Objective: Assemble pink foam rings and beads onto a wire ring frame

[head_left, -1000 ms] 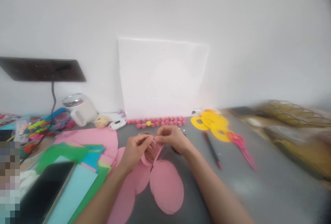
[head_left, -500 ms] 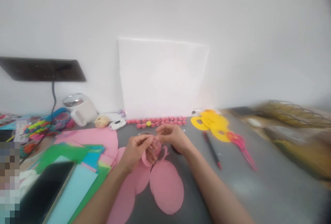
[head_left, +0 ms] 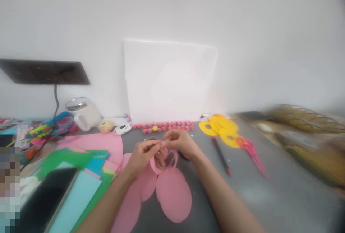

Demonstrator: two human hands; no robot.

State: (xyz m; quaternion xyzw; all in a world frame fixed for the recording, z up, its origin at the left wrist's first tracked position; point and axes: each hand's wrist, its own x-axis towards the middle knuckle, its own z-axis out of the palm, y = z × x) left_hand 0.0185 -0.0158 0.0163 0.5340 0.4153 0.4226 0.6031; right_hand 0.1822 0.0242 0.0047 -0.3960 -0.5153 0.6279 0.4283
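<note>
My left hand (head_left: 145, 155) is closed in a pinch on a thin pink paper strip (head_left: 154, 168), which curls down below its fingers. Close beside it, my right hand (head_left: 179, 142) also pinches at the strip, thumb and forefinger almost meeting the left fingertips. A narrow pink loop (head_left: 175, 158) shows under the right hand; whether it is part of the same strip I cannot tell. Pink paper ovals (head_left: 174, 195) lie on the grey table below the hands. Behind the fingers, several small pink paper pieces (head_left: 178, 124) stand in rows, with one yellow piece (head_left: 155, 129) among them.
On the right are yellow paper rings (head_left: 223, 127), pink scissors (head_left: 252, 154) and a black pen (head_left: 222, 157). Coloured paper sheets (head_left: 72, 204) and a black phone (head_left: 50, 197) lie at the left. A white mug (head_left: 87, 114) and a white board (head_left: 169, 82) stand by the wall.
The strip's curl and the loop under my right hand have shifted slightly and look rounder. Both hands stay nearly in place, fingertips still together; the other things have not moved.
</note>
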